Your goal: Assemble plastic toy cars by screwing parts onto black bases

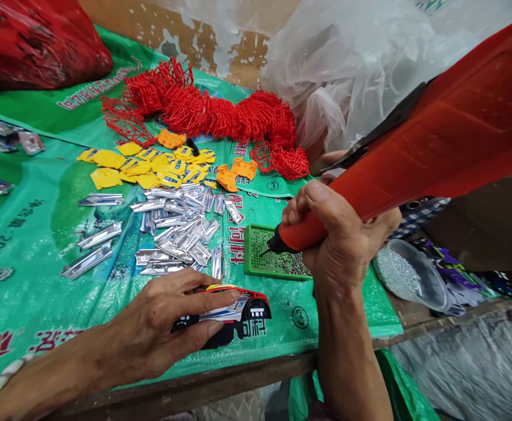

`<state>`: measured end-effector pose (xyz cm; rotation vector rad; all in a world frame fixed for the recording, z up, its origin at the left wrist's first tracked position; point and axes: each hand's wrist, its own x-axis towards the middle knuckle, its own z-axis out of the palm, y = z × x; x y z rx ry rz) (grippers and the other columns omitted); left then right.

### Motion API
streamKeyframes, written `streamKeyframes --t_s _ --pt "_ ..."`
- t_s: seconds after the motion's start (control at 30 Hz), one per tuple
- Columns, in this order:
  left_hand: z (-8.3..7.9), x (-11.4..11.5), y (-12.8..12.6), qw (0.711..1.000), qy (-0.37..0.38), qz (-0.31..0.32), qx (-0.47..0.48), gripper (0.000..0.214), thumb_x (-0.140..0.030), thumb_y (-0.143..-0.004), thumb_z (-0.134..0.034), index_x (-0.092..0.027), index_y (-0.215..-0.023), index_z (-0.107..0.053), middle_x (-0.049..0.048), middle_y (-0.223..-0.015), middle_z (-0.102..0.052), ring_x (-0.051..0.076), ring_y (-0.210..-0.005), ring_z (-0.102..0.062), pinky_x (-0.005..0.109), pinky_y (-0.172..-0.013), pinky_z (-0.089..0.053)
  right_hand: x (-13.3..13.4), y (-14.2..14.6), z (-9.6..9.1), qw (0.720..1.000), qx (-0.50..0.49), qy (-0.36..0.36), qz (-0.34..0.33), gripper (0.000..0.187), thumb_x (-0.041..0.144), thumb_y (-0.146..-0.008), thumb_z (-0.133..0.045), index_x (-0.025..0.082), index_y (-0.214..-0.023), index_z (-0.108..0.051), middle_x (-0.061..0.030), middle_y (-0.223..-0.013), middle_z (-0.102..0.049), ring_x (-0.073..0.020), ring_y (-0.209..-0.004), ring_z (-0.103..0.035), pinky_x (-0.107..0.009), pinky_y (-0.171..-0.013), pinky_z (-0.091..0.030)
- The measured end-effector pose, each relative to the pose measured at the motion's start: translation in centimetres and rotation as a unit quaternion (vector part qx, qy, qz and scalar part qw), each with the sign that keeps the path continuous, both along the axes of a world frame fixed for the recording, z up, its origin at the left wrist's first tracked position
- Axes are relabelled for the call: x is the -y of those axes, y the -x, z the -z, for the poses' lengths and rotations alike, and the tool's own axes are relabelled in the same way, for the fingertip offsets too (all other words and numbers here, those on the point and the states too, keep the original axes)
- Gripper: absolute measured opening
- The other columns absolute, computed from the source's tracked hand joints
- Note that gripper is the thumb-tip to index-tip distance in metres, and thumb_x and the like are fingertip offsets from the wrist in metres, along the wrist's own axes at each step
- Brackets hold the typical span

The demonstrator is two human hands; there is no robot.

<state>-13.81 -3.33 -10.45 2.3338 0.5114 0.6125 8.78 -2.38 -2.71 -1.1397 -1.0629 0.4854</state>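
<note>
My left hand (168, 307) grips the toy car (238, 311) near the front of the green sheet (277, 342), while my right hand (341, 242) wraps around the red screwdriver (414, 152), its bit over the green tray (277, 273).

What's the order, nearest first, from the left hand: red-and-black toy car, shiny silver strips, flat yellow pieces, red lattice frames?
1. Toy car, in the left hand.
2. Silver strips, beyond.
3. Yellow pieces, behind those.
4. Red frames, farthest back.
</note>
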Motion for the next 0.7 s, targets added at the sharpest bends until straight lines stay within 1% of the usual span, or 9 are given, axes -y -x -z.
streamKeyframes --t_s 0.07,0.17,0.33,0.4,0.47,0.53,0.6,0.67,0.7 --pt "0.1 0.0 0.0 1.0 0.009 0.005 -0.004 0.042 -0.026 -0.101 -0.052 -0.04 -0.141 -0.051 0.0011 -0.117 -0.068 0.017 -0.097 -0.067 0.027 -0.081 -0.056 0.0 0.0 0.0 1.0 0.006 0.007 0.008 0.023 0.034 -0.077 -0.078 0.03 -0.097 -0.067 0.005 -0.059 -0.057 -0.0146 -0.045 -0.055 -0.032 -0.044 -0.047" --pt "0.2 0.2 0.0 1.0 0.026 0.008 -0.002 0.043 -0.025 -0.101 -0.051 -0.041 -0.141 -0.05 0.002 -0.119 -0.067 0.017 -0.099 -0.066 0.029 -0.083 -0.055 -0.1 0.0 0.0 1.0 -0.011 -0.004 0.005 0.023 0.03 -0.074 -0.079 0.03 -0.094 -0.068 0.0062 -0.059 -0.057 -0.0138 -0.045 -0.055 -0.03 -0.042 -0.047" --pt "0.4 0.3 -0.1 1.0 0.026 -0.001 0.017 0.039 -0.025 -0.101 -0.052 -0.036 -0.139 -0.053 0.0034 -0.117 -0.068 0.018 -0.099 -0.066 0.03 -0.082 -0.055 -0.2 0.1 0.0 0.999 -0.036 -0.032 -0.015 0.026 0.021 -0.073 -0.079 0.028 -0.097 -0.07 0.0071 -0.06 -0.059 -0.0123 -0.046 -0.057 -0.028 -0.043 -0.048" --pt "0.3 0.3 -0.2 0.999 0.027 -0.006 0.021 0.038 -0.025 -0.101 -0.052 -0.036 -0.138 -0.054 0.0031 -0.115 -0.068 0.017 -0.096 -0.066 0.029 -0.081 -0.055 -0.2 0.1 -0.1 0.999 -0.03 -0.035 -0.015 0.023 0.02 -0.074 -0.078 0.029 -0.095 -0.071 0.0066 -0.06 -0.059 -0.0129 -0.046 -0.056 -0.029 -0.043 -0.047" --pt "0.3 0.2 -0.2 0.999 0.031 -0.004 0.025 0.038 -0.026 -0.101 -0.052 -0.037 -0.138 -0.053 0.0027 -0.115 -0.069 0.017 -0.096 -0.067 0.029 -0.08 -0.055 -0.4 0.1 -0.4 0.998 -0.017 -0.054 -0.019 0.016 0.022 -0.074 -0.077 0.029 -0.087 -0.072 0.006 -0.058 -0.059 -0.0137 -0.045 -0.055 -0.029 -0.042 -0.046" --pt "0.2 0.2 -0.3 0.999 0.037 0.001 0.03 0.04 -0.025 -0.101 -0.053 -0.036 -0.139 -0.053 0.0025 -0.117 -0.069 0.016 -0.098 -0.067 0.028 -0.081 -0.054 -0.6 0.3 -1.0 0.996 -0.008 -0.091 -0.023 0.011 0.023 -0.072 -0.078 0.029 -0.079 -0.072 0.0064 -0.055 -0.058 -0.0134 -0.042 -0.051 -0.029 -0.039 -0.043" --pt "0.2 0.1 -0.3 0.998 0.046 0.004 0.04 0.038 -0.025 -0.101 -0.053 -0.034 -0.139 -0.055 0.0025 -0.119 -0.069 0.016 -0.099 -0.066 0.028 -0.083 -0.053 -0.6 0.8 -2.0 0.992 -0.014 -0.124 -0.011 0.01 0.024 -0.067 -0.079 0.027 -0.07 -0.071 0.0062 -0.051 -0.056 -0.0126 -0.039 -0.047 -0.029 -0.035 -0.04" --pt "0.1 0.1 -0.4 0.997 0.056 0.005 0.056 0.036 -0.027 -0.102 -0.053 -0.031 -0.137 -0.057 0.0029 -0.117 -0.07 0.016 -0.099 -0.067 0.028 -0.083 -0.052 -0.4 1.5 -3.3 0.992 -0.037 -0.116 0.017 0.009 0.024 -0.065 -0.077 0.025 -0.062 -0.068 0.0049 -0.051 -0.054 -0.0127 -0.039 -0.046 -0.03 -0.034 -0.039" --pt "0.1 0.0 -0.4 0.996 0.059 0.004 0.063 0.035 -0.028 -0.102 -0.053 -0.03 -0.136 -0.058 0.0034 -0.116 -0.071 0.016 -0.098 -0.067 0.028 -0.083 -0.052 -0.1 1.8 -4.0 0.992 -0.051 -0.108 0.029 0.012 0.024 -0.064 -0.075 0.025 -0.058 -0.065 0.0045 -0.051 -0.053 -0.0126 -0.039 -0.045 -0.031 -0.033 -0.038"
